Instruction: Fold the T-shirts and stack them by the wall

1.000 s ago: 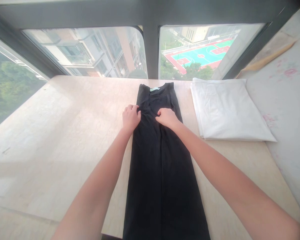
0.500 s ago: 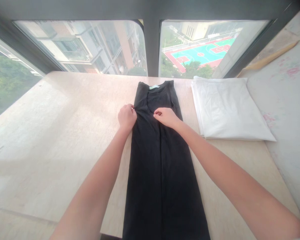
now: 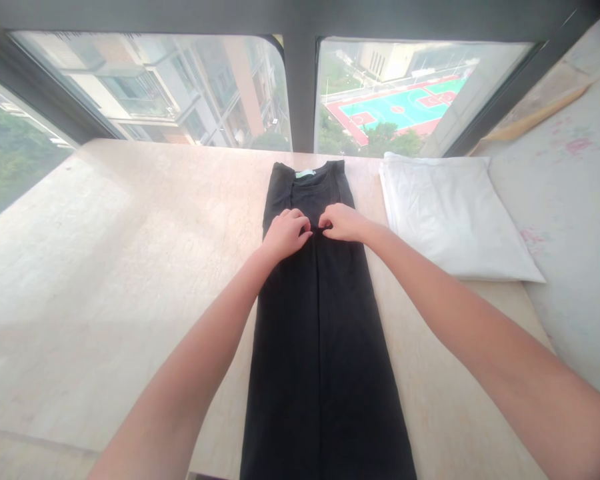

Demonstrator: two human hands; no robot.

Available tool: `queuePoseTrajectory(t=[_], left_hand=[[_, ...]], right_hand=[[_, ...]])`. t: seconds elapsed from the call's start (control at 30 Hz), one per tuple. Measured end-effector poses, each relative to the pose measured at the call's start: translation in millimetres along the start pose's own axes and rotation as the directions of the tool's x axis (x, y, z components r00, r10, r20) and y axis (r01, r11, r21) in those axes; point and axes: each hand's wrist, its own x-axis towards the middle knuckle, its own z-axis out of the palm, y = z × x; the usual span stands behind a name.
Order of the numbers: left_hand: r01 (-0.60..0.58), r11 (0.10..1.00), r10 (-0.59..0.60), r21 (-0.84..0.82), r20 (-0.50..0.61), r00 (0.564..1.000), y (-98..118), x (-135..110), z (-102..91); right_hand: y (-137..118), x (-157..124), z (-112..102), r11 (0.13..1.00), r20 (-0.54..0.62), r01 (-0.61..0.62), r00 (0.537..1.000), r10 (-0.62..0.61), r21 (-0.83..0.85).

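Note:
A long black dress lies lengthwise in front of me, its sides folded in so that two edges meet along a seam down the middle. At the far end are its scooped neckline and a pale label. My left hand is closed in a pinch on the cloth just below the neckline. Close beside it, my right hand also pinches the dress at the middle. The fingertips of the two hands are a small gap apart, and the cloth between them is partly hidden.
A folded white cloth lies to the right of the dress on the pale stone-like surface. Grey-framed windows stand along the far edge. A wall with a floral pattern borders the right side.
My left hand has moved right, from the dress's left edge to its middle. My right hand has shifted slightly right and away from me. The view has shifted a little.

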Motion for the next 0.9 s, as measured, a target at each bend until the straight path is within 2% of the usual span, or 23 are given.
queuePoseTrajectory(t=[0.13, 0.33, 0.4, 0.47, 0.53, 0.6, 0.63, 0.8, 0.9], left_hand=[[0.045, 0.999, -0.045, 0.013, -0.024, 0.999, 4, 1, 4.0], [0.115, 0.993, -0.114, 0.009, -0.055, 0.992, 15, -6, 4.1], [0.143, 0.990, -0.143, -0.004, -0.060, 0.988, 18, -7, 2.3], [0.169, 0.985, -0.170, -0.024, -0.047, 0.984, 22, -4, 1.1], [0.190, 0.981, -0.191, -0.047, -0.013, 0.981, 27, 4, 1.6], [0.214, 0.974, -0.213, -0.070, 0.031, 0.977, 33, 14, 3.6], [0.227, 0.971, -0.224, -0.079, 0.053, 0.973, 36, 20, 4.7], [0.278, 0.956, -0.269, -0.091, 0.102, 0.958, 43, 34, 4.5], [0.331, 0.943, -0.327, -0.041, 0.071, 0.942, 39, 28, 2.0]], right_hand=[[3, -1, 1, 0.997, -0.052, 0.071, 0.996, -0.069, 0.033], [3, -7, 21, 0.983, -0.291, 0.161, 0.948, -0.130, 0.085], [9, -12, 25, 0.980, -0.412, 0.116, 0.910, -0.041, 0.159], [18, -17, 26, 0.964, -0.532, 0.001, 0.834, 0.146, 0.267], [29, -24, 28, 0.922, -0.576, -0.123, 0.748, 0.329, 0.367], [39, -30, 30, 0.887, -0.564, -0.212, 0.705, 0.429, 0.410], [43, -33, 33, 0.883, -0.552, -0.238, 0.706, 0.443, 0.405], [49, -42, 44, 0.923, -0.505, -0.285, 0.775, 0.381, 0.258], [48, -42, 45, 0.919, -0.507, -0.345, 0.768, 0.392, 0.190]])
